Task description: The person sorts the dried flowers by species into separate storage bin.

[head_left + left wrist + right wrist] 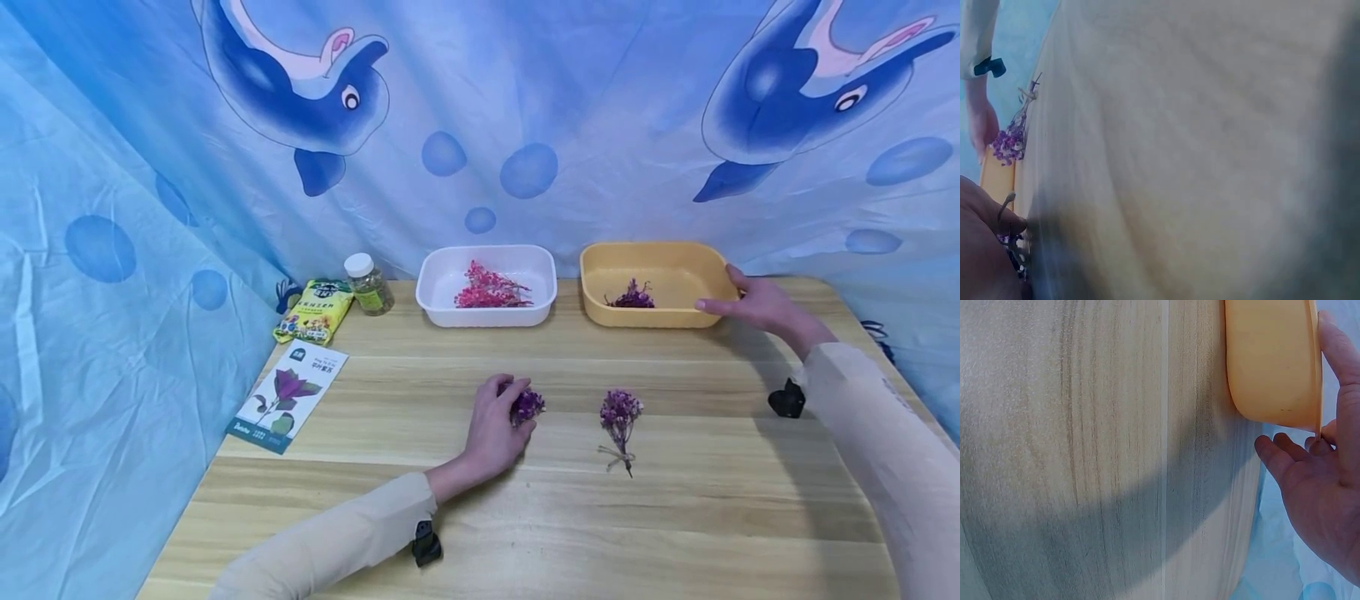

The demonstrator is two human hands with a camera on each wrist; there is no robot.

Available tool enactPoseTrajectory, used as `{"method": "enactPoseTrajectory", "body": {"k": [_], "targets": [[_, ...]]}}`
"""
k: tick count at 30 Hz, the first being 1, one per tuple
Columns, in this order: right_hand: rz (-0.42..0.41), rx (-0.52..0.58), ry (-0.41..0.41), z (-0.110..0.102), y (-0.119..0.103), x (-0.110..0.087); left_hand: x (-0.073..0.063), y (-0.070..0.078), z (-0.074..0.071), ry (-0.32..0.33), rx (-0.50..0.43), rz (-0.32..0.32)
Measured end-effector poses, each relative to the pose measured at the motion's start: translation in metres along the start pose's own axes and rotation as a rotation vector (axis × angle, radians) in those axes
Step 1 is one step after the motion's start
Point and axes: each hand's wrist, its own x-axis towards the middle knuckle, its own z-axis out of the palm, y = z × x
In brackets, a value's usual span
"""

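Note:
My left hand [497, 427] is on the table with its fingers curled round a small bunch of purple dried flowers [529, 406]; the palm hides most of the stems. To the right of it lies a second purple bunch [620, 412], tied with twine. My right hand [768, 308] grips the right end of a yellow tray [652, 318], its thumb along the front rim and other fingers at the side. Inside that tray are loose purple flowers [633, 296]. The right wrist view shows the tray's end [1275, 369] against the hand [1319, 481].
A white tray [487, 318] holding pink dried flowers [487, 287] stands left of the yellow one. Farther left are a white-capped jar [372, 292], a yellow packet [318, 312] and a flower-printed card [288, 396]. A blue dolphin curtain [585, 100] hangs behind the wooden table [600, 533].

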Motion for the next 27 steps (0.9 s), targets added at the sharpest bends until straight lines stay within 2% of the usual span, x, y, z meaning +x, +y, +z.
{"method": "enactPoseTrajectory", "body": {"k": [8, 16, 18, 24, 27], "targets": [[0.006, 0.006, -0.004, -0.001, -0.002, -0.001, 0.006, 0.000, -0.004, -0.050, -0.014, -0.008], [0.005, -0.005, -0.001, 0.000, -0.001, -0.001, 0.024, 0.000, -0.015, -0.089, -0.176, 0.000], [0.006, -0.001, -0.001, 0.000, 0.000, -0.001, 0.031, 0.002, -0.018, -0.133, -0.241, -0.043], [0.011, 0.014, -0.004, 0.000, 0.000, 0.000, 0.055, 0.006, -0.026, -0.279, -0.588, -0.269], [0.011, 0.012, 0.000, 0.000, 0.000, 0.000, 0.066, 0.009, -0.029, -0.316, -0.679, -0.331]]}}
